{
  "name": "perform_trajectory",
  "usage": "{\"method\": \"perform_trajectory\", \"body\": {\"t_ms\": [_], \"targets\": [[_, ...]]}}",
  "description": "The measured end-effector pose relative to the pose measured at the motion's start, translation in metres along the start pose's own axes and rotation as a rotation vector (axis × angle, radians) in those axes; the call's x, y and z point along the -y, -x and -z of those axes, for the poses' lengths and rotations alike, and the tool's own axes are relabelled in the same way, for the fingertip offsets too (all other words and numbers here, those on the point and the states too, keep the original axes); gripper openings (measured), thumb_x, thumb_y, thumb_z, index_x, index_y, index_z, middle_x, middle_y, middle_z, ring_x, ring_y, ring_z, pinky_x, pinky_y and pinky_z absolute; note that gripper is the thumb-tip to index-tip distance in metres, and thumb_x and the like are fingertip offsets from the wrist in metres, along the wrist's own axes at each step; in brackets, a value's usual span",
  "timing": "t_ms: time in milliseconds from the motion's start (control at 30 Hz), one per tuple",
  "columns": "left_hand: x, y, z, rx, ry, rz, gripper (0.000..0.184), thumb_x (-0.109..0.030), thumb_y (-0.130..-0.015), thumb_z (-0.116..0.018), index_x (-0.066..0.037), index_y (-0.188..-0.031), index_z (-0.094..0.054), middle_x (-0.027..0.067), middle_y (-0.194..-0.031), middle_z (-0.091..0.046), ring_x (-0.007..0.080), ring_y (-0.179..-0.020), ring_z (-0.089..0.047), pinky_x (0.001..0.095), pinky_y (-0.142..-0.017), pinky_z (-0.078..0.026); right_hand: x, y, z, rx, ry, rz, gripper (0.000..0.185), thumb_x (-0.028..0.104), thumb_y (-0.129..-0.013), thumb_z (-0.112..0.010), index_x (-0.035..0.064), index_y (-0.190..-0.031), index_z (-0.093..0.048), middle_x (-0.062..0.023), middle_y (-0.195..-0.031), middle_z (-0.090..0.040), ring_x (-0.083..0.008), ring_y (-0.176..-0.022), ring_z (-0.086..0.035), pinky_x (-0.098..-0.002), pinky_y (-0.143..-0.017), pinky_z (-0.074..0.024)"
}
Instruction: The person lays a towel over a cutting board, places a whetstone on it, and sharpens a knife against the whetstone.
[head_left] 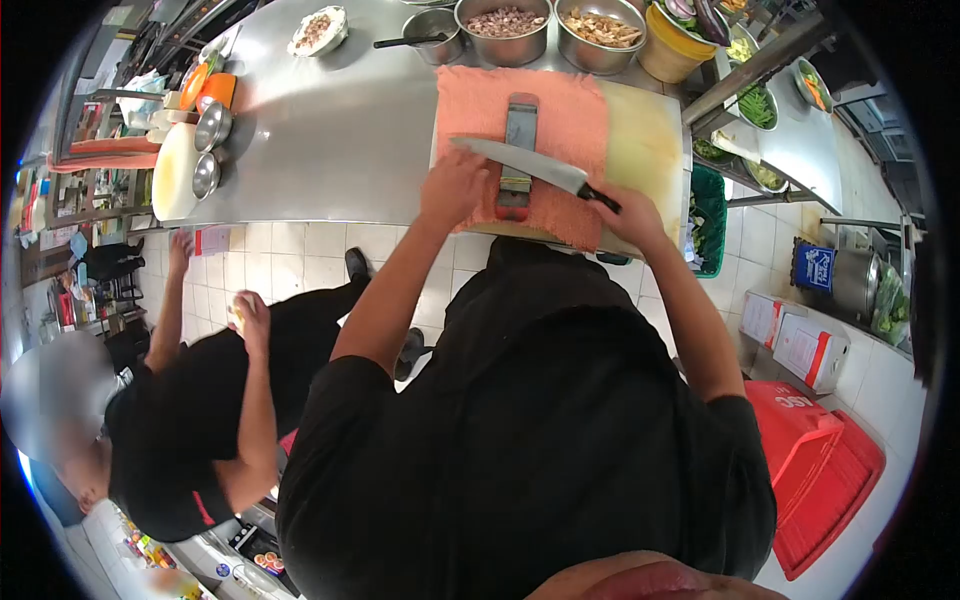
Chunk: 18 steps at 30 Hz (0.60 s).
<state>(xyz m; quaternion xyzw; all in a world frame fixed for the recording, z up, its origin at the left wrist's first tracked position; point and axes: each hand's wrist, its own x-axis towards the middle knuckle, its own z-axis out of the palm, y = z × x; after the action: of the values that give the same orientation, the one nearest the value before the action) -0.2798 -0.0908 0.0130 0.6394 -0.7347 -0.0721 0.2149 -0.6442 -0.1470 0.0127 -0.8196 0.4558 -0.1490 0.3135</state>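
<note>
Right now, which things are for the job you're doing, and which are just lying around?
Looks like part of the job:
- knife, held by its handle
- sharpening stone, under the knife
- orange towel, under the stone
- cutting board, under the towel

Just lying around:
- two small metal bowls
- yellow bucket
- red bin

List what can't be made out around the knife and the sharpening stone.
All in the head view:
Sharpening stone: its middle is hidden by the knife across it.
Knife handle: partly covered by the right hand.
Left hand: too blurred to tell whether its fingers touch the blade.
Cutting board: largely hidden by the orange cloth.
</note>
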Motion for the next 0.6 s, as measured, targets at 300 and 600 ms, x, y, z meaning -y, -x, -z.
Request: {"method": "perform_trajectory", "body": {"t_ms": [300, 600], "targets": [[0.033, -0.046, -0.017, -0.088, 0.049, -0.016, 0.029, -0.028, -0.1, -0.066, -0.009, -0.12, -0.076, 0.0163, -0.133, -0.068, 0.0372, -0.124, -0.063, 0.0481, -0.106, -0.051, 0.019, -0.009, -0.013, -0.1, 0.064, -0.133, 0.045, 0.05, -0.096, -0.071, 0.0223, -0.131, -0.074, -0.0148, -0.113, -0.077, -0.0391, -0.101, -0.074, -0.0467, -0.087, -0.0593], [-0.034, -0.009, -0.015, 0.049, 0.15, -0.107, 0.03, -0.03, -0.098, -0.067, -0.013, -0.12, -0.079, 0.0128, -0.132, -0.069, 0.0333, -0.124, -0.063, 0.0491, -0.104, -0.05, 0.027, 0.094, -0.012, -0.191, -0.071, -0.23, 0.042, 0.039, -0.095, -0.077, 0.0188, -0.132, -0.073, -0.017, -0.101, -0.077, -0.0383, -0.092, -0.074, -0.0454, -0.081, -0.059]]}}
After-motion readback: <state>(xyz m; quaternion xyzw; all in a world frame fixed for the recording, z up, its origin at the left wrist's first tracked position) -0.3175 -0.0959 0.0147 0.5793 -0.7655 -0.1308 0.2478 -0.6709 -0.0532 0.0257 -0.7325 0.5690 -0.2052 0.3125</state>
